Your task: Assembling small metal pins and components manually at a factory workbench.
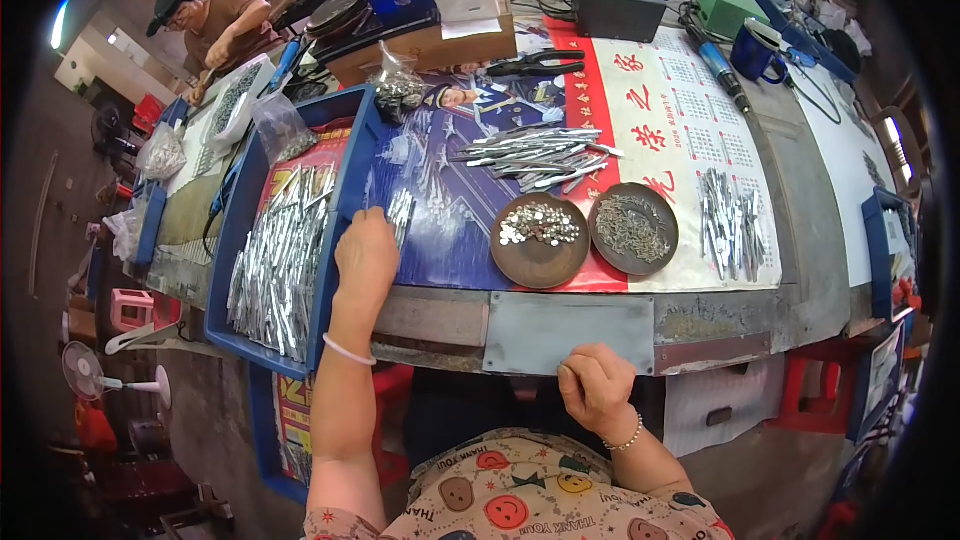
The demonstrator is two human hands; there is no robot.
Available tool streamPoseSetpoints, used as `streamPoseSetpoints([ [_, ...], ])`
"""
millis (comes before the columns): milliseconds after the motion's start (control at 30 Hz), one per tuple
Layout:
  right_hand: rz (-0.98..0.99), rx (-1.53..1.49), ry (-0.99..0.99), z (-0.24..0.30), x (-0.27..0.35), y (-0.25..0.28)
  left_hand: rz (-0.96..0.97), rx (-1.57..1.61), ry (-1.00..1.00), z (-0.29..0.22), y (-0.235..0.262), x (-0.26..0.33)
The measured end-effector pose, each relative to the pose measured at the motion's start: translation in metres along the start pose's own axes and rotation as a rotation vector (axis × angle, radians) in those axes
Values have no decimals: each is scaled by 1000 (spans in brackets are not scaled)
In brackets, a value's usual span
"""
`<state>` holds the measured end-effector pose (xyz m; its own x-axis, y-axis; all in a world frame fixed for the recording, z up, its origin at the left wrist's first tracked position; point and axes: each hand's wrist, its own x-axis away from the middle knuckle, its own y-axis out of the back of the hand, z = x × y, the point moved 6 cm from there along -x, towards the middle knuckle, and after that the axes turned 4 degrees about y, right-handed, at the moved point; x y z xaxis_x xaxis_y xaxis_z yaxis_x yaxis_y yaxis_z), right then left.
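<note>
My left hand (366,255) rests on the workbench beside the blue tray (222,315), fingers curled over a small bunch of shiny metal pieces (400,212); whether it grips them I cannot tell. The tray holds several long silver metal strips (280,260). My right hand (597,383) is closed in a loose fist at the front edge of the bench, against a grey metal plate (568,330), holding nothing visible. Two brown round dishes sit ahead: one (539,240) with small shiny parts, one (633,228) with small dark screws.
A pile of metal strips (535,155) lies mid-bench, another bunch (732,225) at the right. Black pliers (535,65), a dark box (617,6), a blue mug (757,48) and cardboard boxes stand at the back. Another person (215,30) works far left.
</note>
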<state>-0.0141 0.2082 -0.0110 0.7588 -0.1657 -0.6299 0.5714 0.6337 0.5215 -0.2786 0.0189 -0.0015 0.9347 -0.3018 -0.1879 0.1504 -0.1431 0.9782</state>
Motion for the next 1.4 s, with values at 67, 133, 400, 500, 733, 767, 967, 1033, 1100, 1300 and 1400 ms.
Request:
streamPoseSetpoints([
  [67, -1, -1, 1, -1, 0, 1, 7, -51, 11, 2, -6, -10],
  [133, 1, -20, 28, -1, -1, 1, 0, -52, 4, -1, -5, -15],
  [400, -2, 0, 44, -5, 1, 3, -135, 5, -140, -46, 19, -28],
  [500, -12, -15, 47, -5, 0, 4, -57, 374, -293, -85, 22, -51],
  [733, -5, -38, 42, -1, -5, 8, 83, 496, -532, -178, -46, -130],
  [767, -1, -44, 46, 0, -4, 6, 85, 494, -520, -179, -60, -142],
  [967, -39, -17, 47, -2, -1, 7, 355, 388, -457, -200, -91, -169],
  [1033, -9, -10, 45, -2, -1, 5, 424, 354, -492, -203, -96, -170],
  [1100, -21, 10, 53, -2, -2, 4, 404, 395, -497, -202, -96, -170],
  [1300, -24, 68, 67, 0, -5, 1, 259, 720, -468, -178, -88, -179],
  [1400, -33, 78, 60, 1, -6, -1, 97, 862, -421, -168, -68, -176],
])
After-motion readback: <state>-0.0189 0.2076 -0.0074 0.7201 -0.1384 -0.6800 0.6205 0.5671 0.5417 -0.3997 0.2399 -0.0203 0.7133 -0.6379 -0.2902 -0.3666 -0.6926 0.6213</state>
